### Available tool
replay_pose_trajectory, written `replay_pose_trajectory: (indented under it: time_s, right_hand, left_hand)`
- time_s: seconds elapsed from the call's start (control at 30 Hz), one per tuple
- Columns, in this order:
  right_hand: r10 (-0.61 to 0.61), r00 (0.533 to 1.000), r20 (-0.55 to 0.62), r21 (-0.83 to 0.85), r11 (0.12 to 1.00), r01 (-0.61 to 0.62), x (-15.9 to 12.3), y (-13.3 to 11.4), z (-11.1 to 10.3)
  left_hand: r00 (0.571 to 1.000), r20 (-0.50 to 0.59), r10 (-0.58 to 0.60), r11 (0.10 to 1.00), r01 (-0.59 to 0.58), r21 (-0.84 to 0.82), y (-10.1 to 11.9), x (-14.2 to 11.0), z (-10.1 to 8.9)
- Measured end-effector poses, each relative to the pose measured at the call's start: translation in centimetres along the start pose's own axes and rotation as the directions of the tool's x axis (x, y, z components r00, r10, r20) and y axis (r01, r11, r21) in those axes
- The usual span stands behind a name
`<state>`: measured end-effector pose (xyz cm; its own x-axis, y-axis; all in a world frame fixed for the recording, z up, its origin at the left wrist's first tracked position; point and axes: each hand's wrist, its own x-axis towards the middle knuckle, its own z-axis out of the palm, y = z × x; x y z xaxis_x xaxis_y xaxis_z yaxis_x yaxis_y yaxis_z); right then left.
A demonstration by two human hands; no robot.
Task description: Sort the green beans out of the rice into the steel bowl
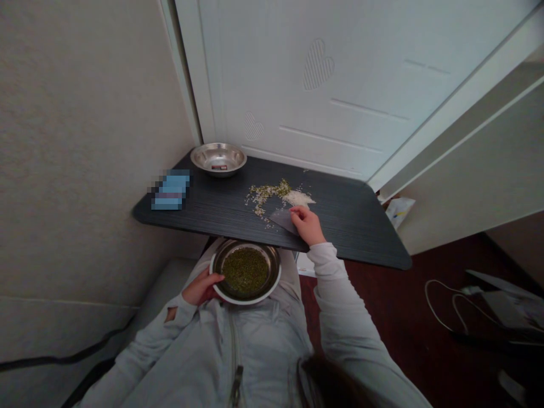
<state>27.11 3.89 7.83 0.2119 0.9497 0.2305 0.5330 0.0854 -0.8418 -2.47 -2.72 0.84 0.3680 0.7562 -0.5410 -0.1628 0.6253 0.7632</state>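
Note:
My left hand point(203, 288) grips the rim of a steel bowl point(272, 277) filled with green beans point(245, 270), held just below the near edge of the dark table point(348, 226). My right hand point(306, 224) rests on the table, fingers closed on a thin grey card point(281, 219) that lies flat with its edge toward a scatter of green beans and white rice point(278, 194). The white grains sit in a small heap on the right of the scatter.
An empty steel bowl point(218, 158) stands at the table's far left corner, a blurred blue packet point(170, 191) near the left edge. A white door point(323, 85) rises behind. Cables point(450, 311) lie on the dark red floor at right.

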Motion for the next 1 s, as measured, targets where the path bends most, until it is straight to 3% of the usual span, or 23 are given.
replay_pose_trajectory:
  time_s: [0.13, 0.33, 0.53, 0.73, 1.0]
  right_hand:
    - [-0.018, 0.997, 0.074, 0.052, 0.999, 0.014, -0.1, 0.0, 0.1]
    - [0.005, 1.0, 0.017, 0.059, 0.998, -0.006, -0.1, 0.2, 0.1]
    - [-0.031, 0.993, 0.116, 0.113, 0.993, 0.018, -0.4, -0.1, 0.1]
    - [0.042, 0.999, 0.035, 0.119, 0.992, -0.046, -0.6, -0.5, 0.1]
    - [0.009, 1.0, 0.007, 0.154, 0.988, -0.01, -1.3, -0.5, 0.1]
  left_hand:
    - [1.0, -0.008, -0.012, 1.0, 0.012, 0.017, 0.1, -0.1, 0.1]
    - [1.0, -0.023, 0.008, 0.999, -0.007, 0.04, -0.2, 0.0, -0.1]
    - [1.0, -0.025, 0.007, 1.0, -0.007, 0.015, 0.2, -0.4, 0.4]
    - [0.999, -0.051, 0.006, 1.0, -0.007, -0.01, 0.3, -0.3, 0.6]
    - [0.998, -0.057, 0.002, 0.999, -0.004, -0.039, 0.3, -0.2, 0.6]
